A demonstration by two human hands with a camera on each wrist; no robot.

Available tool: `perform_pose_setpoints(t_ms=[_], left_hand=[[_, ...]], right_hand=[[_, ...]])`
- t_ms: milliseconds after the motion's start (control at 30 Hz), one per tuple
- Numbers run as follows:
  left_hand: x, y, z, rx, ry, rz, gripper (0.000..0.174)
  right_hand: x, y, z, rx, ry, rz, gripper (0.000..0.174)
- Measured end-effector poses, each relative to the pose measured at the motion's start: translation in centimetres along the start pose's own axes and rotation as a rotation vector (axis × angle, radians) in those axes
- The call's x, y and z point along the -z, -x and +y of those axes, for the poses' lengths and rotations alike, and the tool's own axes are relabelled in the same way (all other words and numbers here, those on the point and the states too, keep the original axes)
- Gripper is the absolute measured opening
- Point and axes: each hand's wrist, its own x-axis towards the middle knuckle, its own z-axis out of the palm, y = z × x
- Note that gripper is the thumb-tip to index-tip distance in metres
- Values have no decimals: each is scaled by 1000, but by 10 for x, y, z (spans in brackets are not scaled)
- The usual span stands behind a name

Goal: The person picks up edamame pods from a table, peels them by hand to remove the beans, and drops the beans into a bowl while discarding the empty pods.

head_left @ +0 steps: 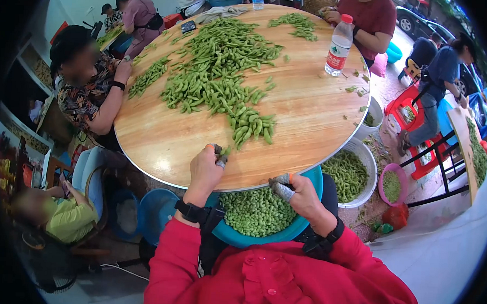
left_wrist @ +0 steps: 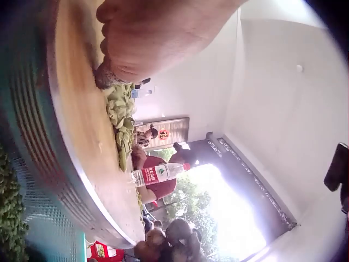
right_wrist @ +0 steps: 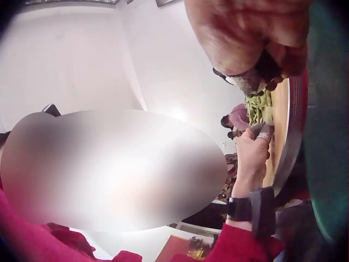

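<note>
While your left hand [head_left: 206, 165] rests just inside the near edge of the round, wood-grain worktop [head_left: 305, 114], its thumb and finger are closed narrowly about one small, plump green soybean pod [head_left: 226, 150]. That pod sits at the fingertips, near the tip of the large heap of loose green soybean pods [head_left: 220, 64] that spreads from the worktop's far edge to its middle. Your right hand [head_left: 301, 197] is at the near edge, farther right, above the round turquoise plastic tub [head_left: 234, 240] of pale green shelled beans [head_left: 257, 212]. Its grip is narrow, thumb and fingers drawn together, but the grey wrapping and the angle hide the gap, so you cannot tell whether a bean or a husk lies between them.

Expect the pod to weigh almost nothing. Its skin should feel firm yet pliant, bending before it splits, and the seam is likely the weakest line. Take hold near one end, across the flat sides, with a light pinch; squeezing hard over a bulge could burst it early. The shelled beans are probably smoother and more slippery, and soft enough to bruise, so cup them loosely rather than nip them. The wrapping on your fingertips may add friction but dull your touch.
</note>
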Motion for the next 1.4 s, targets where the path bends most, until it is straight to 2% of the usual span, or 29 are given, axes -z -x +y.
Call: perform_pose_setpoints(t_ms=[133, 200, 333, 467, 533, 633, 733, 833, 933, 1033, 1133, 1233, 1333, 1400], left_hand=[[7, 12, 6, -64, -37, 56, 16], [9, 18, 10, -110, -60, 96, 16], [9, 28, 26, -298, 35, 198, 16], [13, 36, 39, -364, 86, 187, 16], [17, 36, 40, -373, 57, 156, 14], [19, 33, 41, -365, 176, 174, 16], [23, 28, 42, -248, 208, 56, 21], [20, 19, 34, -294, 209, 14, 21], [13, 12, 24, -111, 442, -139, 18], [0, 9, 15, -4, 755, -92, 17], [-6, 11, 6, 16, 703, -53, 17], [7, 19, 18, -14, 487, -71, 15], [15, 23, 32, -64, 330, -75, 17], [19, 27, 39, -136, 181, -91, 19]], right_hand=[[-14, -10, 7, 43, 2, 18, 23], [-19, -15, 3, -9, -28, -1, 31], [-26, -30, -8, -24, -39, -47, 42], [-36, -47, 6, 3, -173, -60, 36], [-36, -52, 6, 34, -145, -57, 30], [-34, -56, -1, 65, -173, -47, 22], [-32, -61, -4, 92, -206, -73, 18], [-30, -72, -4, 98, -127, -101, 16], [-27, -79, -11, 135, -42, -85, 15], [-24, -86, -5, 157, 47, -8, 21], [-17, -78, -16, 113, 520, 136, 22], [-15, -65, -32, 41, 591, 102, 25], [-20, -58, -17, 202, 265, -20, 28], [-26, -53, -17, 206, 176, -12, 25]])
